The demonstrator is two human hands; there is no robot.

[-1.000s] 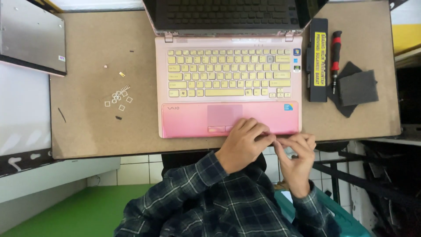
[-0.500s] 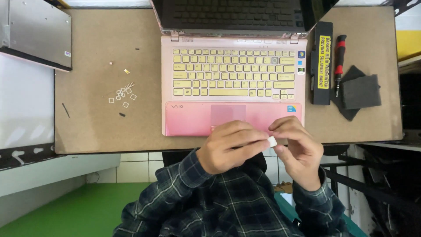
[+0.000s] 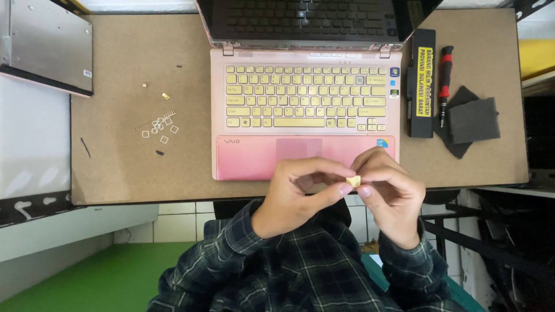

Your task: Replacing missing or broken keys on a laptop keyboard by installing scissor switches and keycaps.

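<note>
The fingers (image 3: 346, 187) of the left hand (image 3: 295, 193) and those of the right hand (image 3: 388, 193) meet on a small keycap (image 3: 354, 181), pinched shut around it between thumbs and forefingers from both sides. The keycap is a tiny, pale yellowish piece, roughly square, matching the colour of the keys on the laptop. It is too small and too covered to tell which way it faces or whether it has a long axis. It is held in the air just off the near edge of the worktop (image 3: 127, 86), in front of the laptop's palm rest.

Both wrists come out of dark plaid sleeves (image 3: 300, 266).

The laptop (image 3: 260, 156) is pink, lid open, with cream-yellow keys; one key place near the upper right of the keyboard (image 3: 359, 80) looks grey rather than yellow. Just right of the laptop lies a long black battery (image 3: 422, 84) with a yellow label, its length running away from the person. Beside that lies a screwdriver (image 3: 445, 81) with a red and black handle, parallel to the battery, tip toward the person. Near it sit dark grey pads (image 3: 471, 121), overlapping.

Left of the laptop, well apart from the hands, a loose scatter of small white parts (image 3: 159, 127) lies on the bare worktop. A flat grey metal panel (image 3: 49, 43) rests at the far left corner.
</note>
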